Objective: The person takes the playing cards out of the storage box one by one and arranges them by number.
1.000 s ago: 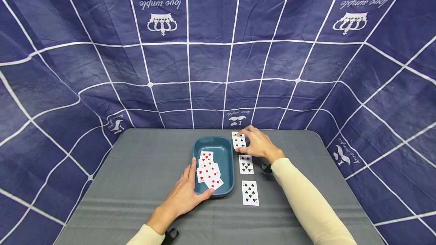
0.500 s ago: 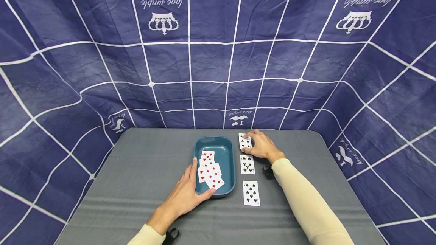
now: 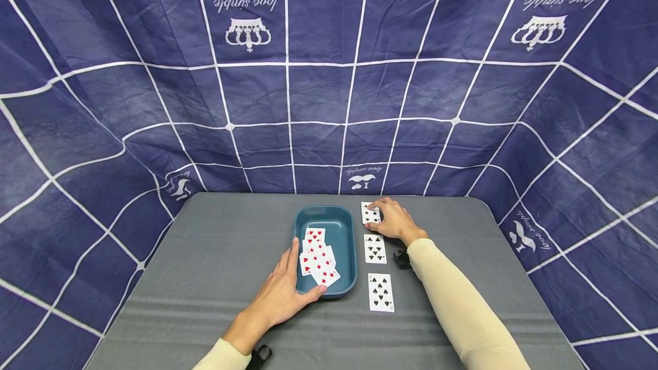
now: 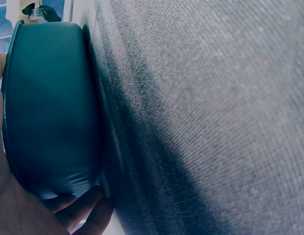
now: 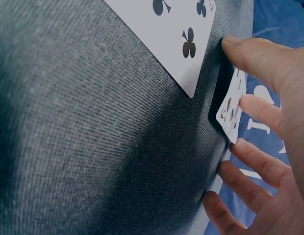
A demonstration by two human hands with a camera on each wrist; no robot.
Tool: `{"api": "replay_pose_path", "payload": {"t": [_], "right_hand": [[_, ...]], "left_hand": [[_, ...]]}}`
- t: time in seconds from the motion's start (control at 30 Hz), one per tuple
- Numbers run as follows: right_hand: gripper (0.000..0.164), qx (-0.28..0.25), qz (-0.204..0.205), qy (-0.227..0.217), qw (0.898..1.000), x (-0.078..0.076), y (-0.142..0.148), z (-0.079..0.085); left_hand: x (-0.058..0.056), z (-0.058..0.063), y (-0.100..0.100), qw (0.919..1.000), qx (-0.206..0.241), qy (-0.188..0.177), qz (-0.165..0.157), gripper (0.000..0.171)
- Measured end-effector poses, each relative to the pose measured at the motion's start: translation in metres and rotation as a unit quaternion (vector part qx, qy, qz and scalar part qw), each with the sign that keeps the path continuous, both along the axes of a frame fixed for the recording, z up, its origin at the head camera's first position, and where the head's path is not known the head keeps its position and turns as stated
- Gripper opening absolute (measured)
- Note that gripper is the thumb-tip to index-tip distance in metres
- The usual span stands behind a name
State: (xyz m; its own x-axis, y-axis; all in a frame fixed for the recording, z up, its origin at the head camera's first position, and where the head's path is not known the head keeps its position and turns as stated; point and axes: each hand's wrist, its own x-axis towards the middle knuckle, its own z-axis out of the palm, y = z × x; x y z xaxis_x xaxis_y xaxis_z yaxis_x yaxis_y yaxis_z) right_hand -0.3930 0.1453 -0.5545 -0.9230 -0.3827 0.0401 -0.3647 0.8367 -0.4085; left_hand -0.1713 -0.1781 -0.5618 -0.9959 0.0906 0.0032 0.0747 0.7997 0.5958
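In the head view, a blue-green tray point(image 3: 343, 228) holds several overlapping red-suit playing cards point(image 3: 317, 256). My left hand point(image 3: 283, 293) grips its near left corner, thumb at the near rim and fingers along the side; the left wrist view has those fingers curled against the tray wall point(image 4: 51, 107). Beyond the tray's right side, my right hand point(image 3: 397, 221) pinches a black-suit playing card point(image 3: 369, 217) by thumb and fingers, at or just above the table. That card point(image 5: 230, 115) is partly hidden behind the fingers in the right wrist view.
A clubs card point(image 3: 374, 249) and a spades card point(image 3: 381, 292) lie face up in a column right of the tray, nearer than the right hand's card. Grey cloth covers the table point(image 3: 221, 244). A blue gridded curtain point(image 3: 319, 96) hangs behind and at both sides.
The right hand has moved its card a little to the right, away from the tray's edge, and lowered it; it is nearly still over the last half second. The left hand stays on the tray.
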Motion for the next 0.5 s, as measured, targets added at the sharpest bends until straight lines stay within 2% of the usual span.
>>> {"api": "replay_pose_path", "payload": {"t": [0.5], "right_hand": [[0.060, 0.015, -0.007, -0.017, 1.000, 0.0025, -0.0035, 0.0052]], "left_hand": [[0.0004, -0.0012, -0.0009, 1.0000, 0.002, 0.004, 0.002, 0.136]]}}
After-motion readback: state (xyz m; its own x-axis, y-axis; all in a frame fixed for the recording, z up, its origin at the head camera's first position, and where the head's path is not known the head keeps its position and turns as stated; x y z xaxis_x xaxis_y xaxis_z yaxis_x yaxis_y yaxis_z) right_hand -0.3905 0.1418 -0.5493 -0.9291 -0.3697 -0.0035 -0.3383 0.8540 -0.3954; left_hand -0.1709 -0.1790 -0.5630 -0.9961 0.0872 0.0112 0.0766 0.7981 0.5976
